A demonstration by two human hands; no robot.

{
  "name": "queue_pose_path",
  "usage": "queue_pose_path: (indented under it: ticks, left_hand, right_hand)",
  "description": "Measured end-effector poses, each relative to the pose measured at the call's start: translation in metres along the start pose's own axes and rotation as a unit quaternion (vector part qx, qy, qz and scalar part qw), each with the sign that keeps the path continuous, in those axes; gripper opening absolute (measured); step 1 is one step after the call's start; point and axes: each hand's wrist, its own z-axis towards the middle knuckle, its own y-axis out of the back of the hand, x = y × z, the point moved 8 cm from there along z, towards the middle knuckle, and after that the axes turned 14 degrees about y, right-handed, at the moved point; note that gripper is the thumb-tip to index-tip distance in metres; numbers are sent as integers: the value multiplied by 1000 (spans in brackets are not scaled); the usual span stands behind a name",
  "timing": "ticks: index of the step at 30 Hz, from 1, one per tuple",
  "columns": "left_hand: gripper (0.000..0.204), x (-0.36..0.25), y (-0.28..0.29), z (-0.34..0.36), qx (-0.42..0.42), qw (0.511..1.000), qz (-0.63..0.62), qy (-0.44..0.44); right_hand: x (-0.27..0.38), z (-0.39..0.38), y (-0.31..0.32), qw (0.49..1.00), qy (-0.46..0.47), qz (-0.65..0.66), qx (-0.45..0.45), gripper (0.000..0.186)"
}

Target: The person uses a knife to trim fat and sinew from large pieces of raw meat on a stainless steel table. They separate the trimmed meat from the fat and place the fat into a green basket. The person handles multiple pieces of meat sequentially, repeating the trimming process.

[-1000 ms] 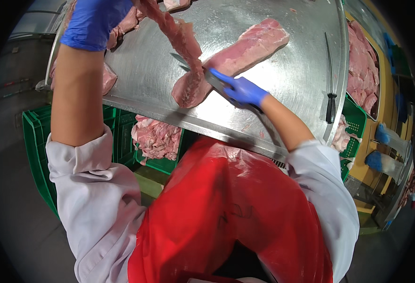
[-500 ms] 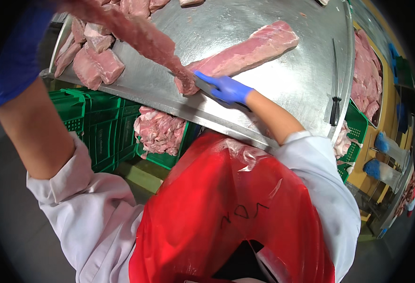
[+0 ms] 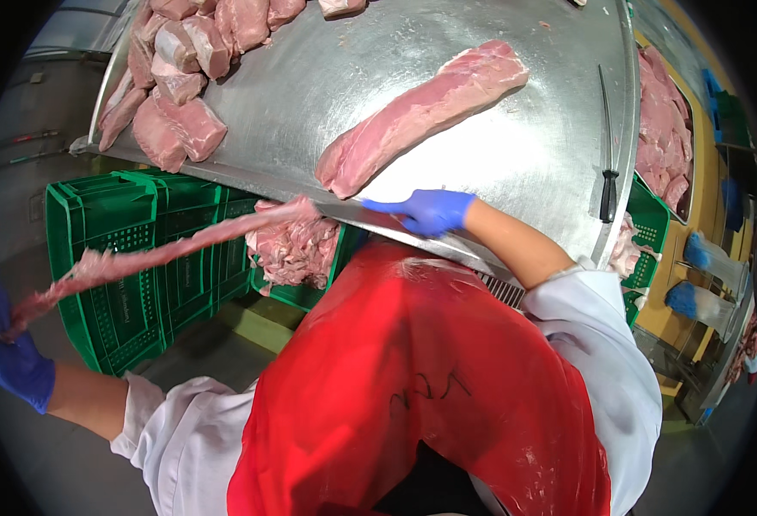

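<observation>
My left hand (image 3: 13, 361), in a blue glove, is out at the far left, closed on one end of a long ragged strip of meat (image 3: 172, 243). The strip stretches through the air over the green crates, its other end above the crate of trimmings. My right hand (image 3: 434, 212), also gloved in blue, is at the table's near edge, closed on a knife, its index finger pointing left; the knife is mostly hidden and its blade hard to make out. Just beyond lies a long pink pork loin (image 3: 421, 119), slanting across the steel table (image 3: 301, 103), untouched by either hand.
Several cut meat chunks (image 3: 180, 129) pile at the table's left. A black-handled sharpening steel (image 3: 608, 193) lies along the right side. Below the near edge stand a green crate (image 3: 150, 275) and a pile of trimmings (image 3: 297, 249). More meat (image 3: 662, 129) fills a container at right.
My left hand has swung down and outward to the left, drawing the meat strip off the loin and clear of the table. My right hand has shifted slightly nearer, toward the table's edge.
</observation>
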Motion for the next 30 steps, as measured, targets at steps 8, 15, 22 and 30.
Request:
queue_pose_path:
  ticks: [8, 15, 22, 30]
  left_hand:
    - [52, 249, -123, -38, 139, 760, 631, 71]
    - [113, 444, -514, -257, 442, 676, 583, 91]
    - [55, 450, -544, -270, 541, 599, -142, 573]
    - [45, 373, -523, -404, 679, 697, 106, 204]
  right_hand:
    - [-76, -132, 26, 886, -72, 231, -395, 76]
    - [-85, -184, 5, 682, -46, 298, -666, 82]
    - [-72, -265, -85, 624, -113, 323, -703, 83]
    - [-69, -349, -136, 526, -110, 288, -793, 81]
